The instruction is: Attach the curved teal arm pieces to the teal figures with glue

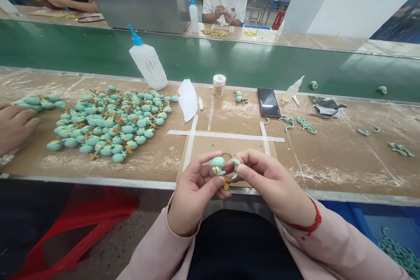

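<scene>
Between the fingers of my left hand [193,190] is a small figurine [217,165] with a rounded teal head, yellow eyes and a yellow-brown lower part. My right hand [271,179] pinches a curved teal piece [236,164] by its side, close against the figurine. Whether the two parts touch, I cannot tell. Both hands are above the table's front edge, over a rectangle marked by white tape [226,134]. More curved teal pieces [306,126] lie to the right, beyond my right hand. A large heap of similar figurines [111,122] spreads to the left.
Behind stand a white squeeze bottle [149,65] with a blue tip and a tape roll [219,85]. A phone [269,102] lies right of them. Another person's hand [16,127] rests at far left. A green conveyor belt [203,54] runs behind; a blue bin [367,227] is low right.
</scene>
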Available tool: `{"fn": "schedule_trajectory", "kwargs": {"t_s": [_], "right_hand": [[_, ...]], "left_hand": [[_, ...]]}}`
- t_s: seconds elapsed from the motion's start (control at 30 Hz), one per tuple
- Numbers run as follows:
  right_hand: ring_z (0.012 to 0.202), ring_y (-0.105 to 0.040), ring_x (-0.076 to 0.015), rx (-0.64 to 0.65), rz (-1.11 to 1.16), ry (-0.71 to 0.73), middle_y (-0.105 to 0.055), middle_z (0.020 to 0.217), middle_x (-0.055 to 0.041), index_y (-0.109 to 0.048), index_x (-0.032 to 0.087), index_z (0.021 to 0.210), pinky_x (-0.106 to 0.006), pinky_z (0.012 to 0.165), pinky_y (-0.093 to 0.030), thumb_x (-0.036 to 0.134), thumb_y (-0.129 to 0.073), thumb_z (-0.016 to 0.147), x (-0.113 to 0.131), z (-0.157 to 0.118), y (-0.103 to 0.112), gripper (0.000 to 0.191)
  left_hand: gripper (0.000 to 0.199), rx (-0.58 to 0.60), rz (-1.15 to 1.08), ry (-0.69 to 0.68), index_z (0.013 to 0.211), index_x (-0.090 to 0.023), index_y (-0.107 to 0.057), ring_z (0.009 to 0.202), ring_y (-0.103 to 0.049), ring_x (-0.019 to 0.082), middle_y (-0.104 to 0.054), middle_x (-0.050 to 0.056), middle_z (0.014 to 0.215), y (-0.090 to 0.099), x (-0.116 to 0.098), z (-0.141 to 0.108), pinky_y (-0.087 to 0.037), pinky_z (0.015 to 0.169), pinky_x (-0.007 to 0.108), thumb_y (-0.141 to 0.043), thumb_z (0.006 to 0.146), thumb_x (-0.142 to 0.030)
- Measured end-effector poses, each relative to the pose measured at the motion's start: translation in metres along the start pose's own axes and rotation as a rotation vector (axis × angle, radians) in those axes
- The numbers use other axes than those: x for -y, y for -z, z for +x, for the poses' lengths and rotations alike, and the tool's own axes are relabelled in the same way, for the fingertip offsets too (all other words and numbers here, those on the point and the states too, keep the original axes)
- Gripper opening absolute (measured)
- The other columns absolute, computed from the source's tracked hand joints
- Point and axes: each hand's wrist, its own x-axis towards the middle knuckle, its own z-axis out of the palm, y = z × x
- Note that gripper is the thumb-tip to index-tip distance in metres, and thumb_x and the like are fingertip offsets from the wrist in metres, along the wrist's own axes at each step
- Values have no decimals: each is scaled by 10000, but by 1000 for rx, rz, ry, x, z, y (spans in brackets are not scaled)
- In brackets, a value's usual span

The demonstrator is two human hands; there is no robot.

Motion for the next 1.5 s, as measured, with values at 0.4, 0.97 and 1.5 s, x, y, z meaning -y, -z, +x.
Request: {"fn": "schedule_trajectory", "kwargs": {"t_s": [0.4,0.97,1.5], "right_hand": [[739,-608,-132,14,-175,138,-617,816,-20,-585,171,832,-250,678,-496,284,-606,916,5,-5,3,142],[714,-575,-129,-71,-676,420,-655,789,-12,-574,184,800,-258,673,-445,205,-551,928,14,-21,-1,131],[813,-577,-212,-355,-918,820,-641,870,-52,-554,223,846,-362,742,-459,360,-732,823,5,-4,-8,226]], "left_hand": [[348,-16,-15,-8,1138,-313,-660,559,-700,104,-750,-16,823,-10,-2,-1,-574,526,179,-738,818,-202],[374,18,89,-102,1171,-337,-690,646,-695,114,-761,-11,838,-17,-8,-7,-587,622,209,-694,843,-158],[319,73,-114,-141,1154,-308,-580,1151,-636,259,-723,70,1198,-22,-12,-9,-465,992,414,-652,867,-426]]}}
